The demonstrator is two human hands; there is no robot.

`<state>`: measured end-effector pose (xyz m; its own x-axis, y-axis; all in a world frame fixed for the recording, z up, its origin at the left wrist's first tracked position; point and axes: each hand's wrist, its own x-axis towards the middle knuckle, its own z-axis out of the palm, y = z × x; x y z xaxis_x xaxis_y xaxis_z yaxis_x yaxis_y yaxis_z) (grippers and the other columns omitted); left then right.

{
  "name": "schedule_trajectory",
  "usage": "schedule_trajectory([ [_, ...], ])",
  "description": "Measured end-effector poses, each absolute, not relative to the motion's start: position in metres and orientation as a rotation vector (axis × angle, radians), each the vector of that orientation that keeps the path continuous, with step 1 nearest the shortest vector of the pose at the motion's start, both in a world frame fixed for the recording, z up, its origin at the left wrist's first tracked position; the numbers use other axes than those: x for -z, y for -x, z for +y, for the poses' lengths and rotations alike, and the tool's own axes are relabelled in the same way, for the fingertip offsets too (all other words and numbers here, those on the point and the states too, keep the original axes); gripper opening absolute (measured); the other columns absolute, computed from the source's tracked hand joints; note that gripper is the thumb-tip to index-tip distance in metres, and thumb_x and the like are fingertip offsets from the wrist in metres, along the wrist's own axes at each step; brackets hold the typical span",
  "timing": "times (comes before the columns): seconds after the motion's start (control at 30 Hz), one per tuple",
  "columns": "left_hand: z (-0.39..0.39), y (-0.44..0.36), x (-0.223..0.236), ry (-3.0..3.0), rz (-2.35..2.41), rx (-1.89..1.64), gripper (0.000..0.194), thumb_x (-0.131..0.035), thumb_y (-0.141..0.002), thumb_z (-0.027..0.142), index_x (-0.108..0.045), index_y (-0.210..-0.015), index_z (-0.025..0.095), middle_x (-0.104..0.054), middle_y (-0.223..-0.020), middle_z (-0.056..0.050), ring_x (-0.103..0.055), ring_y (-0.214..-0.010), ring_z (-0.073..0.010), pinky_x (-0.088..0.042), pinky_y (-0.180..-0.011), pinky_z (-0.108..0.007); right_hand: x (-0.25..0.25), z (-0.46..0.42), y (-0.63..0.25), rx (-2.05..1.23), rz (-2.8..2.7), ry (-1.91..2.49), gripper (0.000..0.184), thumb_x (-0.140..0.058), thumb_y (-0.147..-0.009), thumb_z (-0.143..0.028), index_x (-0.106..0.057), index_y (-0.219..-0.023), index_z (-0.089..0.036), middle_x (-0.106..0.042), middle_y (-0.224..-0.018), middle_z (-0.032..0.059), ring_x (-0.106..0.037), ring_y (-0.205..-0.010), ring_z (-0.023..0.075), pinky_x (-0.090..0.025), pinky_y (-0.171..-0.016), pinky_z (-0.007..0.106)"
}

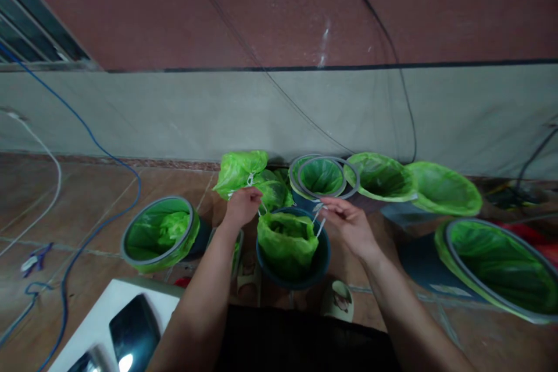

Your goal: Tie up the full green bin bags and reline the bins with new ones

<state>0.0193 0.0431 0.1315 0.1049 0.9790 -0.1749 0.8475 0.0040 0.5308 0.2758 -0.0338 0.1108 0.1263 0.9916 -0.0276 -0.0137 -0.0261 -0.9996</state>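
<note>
A green drawstring garbage bag (290, 241) sits inside a blue bin (264, 270) between my feet, its mouth gathered partly inward. My left hand (244, 204) pinches the white drawstring on the left side of the bag. On the other side, my right hand (349, 221) grips the drawstring's right loop between thumb and fingers. Both strings run taut from the bag's rim up to my fingers. Just past my left hand lie tied green bags (240, 170) against the wall. A loose grey ring (358, 177) rests over a lined bin behind the blue one.
More bins with green liners stand to the right (501, 267), along the wall (383, 177) and at the left (161, 232). A white surface (113, 308) bearing a dark phone-like device (135, 325) is at lower left. A blue cable (82, 238) crosses the tiled floor.
</note>
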Motion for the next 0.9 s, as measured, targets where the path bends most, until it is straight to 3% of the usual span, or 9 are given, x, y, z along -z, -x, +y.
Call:
schedule_trajectory([
  [0.13,0.029,-0.036,-0.151,-1.694,1.168,-0.938,0.021,-0.057,-0.084,0.028,-0.069,-0.097,0.015,-0.074,-0.087,-0.005,-0.068,-0.082,-0.0160,-0.053,-0.080,-0.028,-0.142,-0.042,-0.271,-1.198,-1.106,1.142,0.043,-0.073,-0.071,-0.040,-0.062,-0.109,-0.023,-0.069,-0.090,0.0025,-0.064,-0.086,0.0170,-0.048,-0.079,0.031],
  [0.23,0.017,-0.057,-0.158,-1.589,0.939,-1.056,0.025,-0.062,-0.083,0.034,-0.069,-0.096,0.015,-0.073,-0.084,-0.004,-0.068,-0.078,-0.0153,-0.053,-0.077,-0.027,-0.145,-0.039,-0.261,-1.231,-1.146,1.090,0.056,-0.074,-0.071,-0.037,-0.054,-0.122,-0.024,-0.068,-0.090,0.0003,-0.063,-0.083,0.0151,-0.048,-0.076,0.029],
  [0.33,0.009,-0.079,-0.157,-1.684,0.878,-0.982,0.021,-0.060,-0.084,0.031,-0.069,-0.095,0.016,-0.073,-0.084,-0.003,-0.067,-0.078,-0.0142,-0.052,-0.078,-0.026,-0.124,-0.030,-0.241,-1.290,-1.266,1.115,0.058,-0.073,-0.069,-0.032,-0.052,-0.122,-0.023,-0.066,-0.084,-0.0020,-0.062,-0.077,0.0146,-0.048,-0.071,0.028],
  [0.47,0.009,-0.095,-0.148,-1.868,1.022,-0.845,0.022,-0.054,-0.087,0.026,-0.067,-0.102,0.018,-0.072,-0.090,-0.003,-0.066,-0.087,-0.0154,-0.050,-0.083,-0.026,-0.093,-0.019,-0.220,-1.244,-1.412,1.258,0.010,-0.060,-0.077,-0.028,-0.063,-0.080,-0.019,-0.062,-0.067,-0.0011,-0.057,-0.063,0.0132,-0.045,-0.060,0.025],
  [0.53,0.012,-0.095,-0.141,-1.867,1.219,-0.838,0.028,-0.048,-0.089,0.025,-0.062,-0.113,0.018,-0.071,-0.096,-0.005,-0.066,-0.091,-0.0161,-0.050,-0.087,-0.028,-0.093,-0.016,-0.221,-1.210,-1.408,1.381,0.022,-0.053,-0.082,-0.031,-0.060,-0.065,-0.019,-0.056,-0.055,-0.0015,-0.050,-0.051,0.0111,-0.039,-0.050,0.023],
  [0.63,0.017,-0.092,-0.126,-1.829,1.422,-0.718,0.036,-0.039,-0.090,0.016,-0.054,-0.123,0.015,-0.068,-0.109,-0.008,-0.063,-0.101,-0.0168,-0.046,-0.095,-0.029,-0.108,-0.016,-0.230,-1.206,-1.347,1.420,0.029,-0.051,-0.083,-0.040,-0.063,-0.068,-0.018,-0.054,-0.053,-0.0023,-0.046,-0.044,0.0090,-0.033,-0.043,0.021],
  [0.77,0.012,-0.093,-0.109,-1.946,1.075,-0.384,0.029,-0.038,-0.089,0.016,-0.063,-0.104,0.018,-0.069,-0.106,-0.003,-0.062,-0.100,-0.0159,-0.045,-0.095,-0.026,-0.128,-0.019,-0.239,-1.310,-1.200,1.254,0.036,-0.057,-0.079,-0.051,-0.065,-0.077,-0.016,-0.054,-0.055,-0.0034,-0.044,-0.044,0.0070,-0.033,-0.043,0.020],
  [0.9,0.005,-0.097,-0.106,-1.978,0.933,-0.375,0.028,-0.038,-0.093,0.028,-0.064,-0.096,0.018,-0.069,-0.097,-0.002,-0.062,-0.089,-0.0150,-0.046,-0.086,-0.024,-0.129,-0.018,-0.246,-1.353,-1.035,1.142,0.038,-0.065,-0.075,-0.052,-0.065,-0.079,-0.015,-0.052,-0.054,-0.0043,-0.042,-0.044,0.0057,-0.032,-0.044,0.020],
])
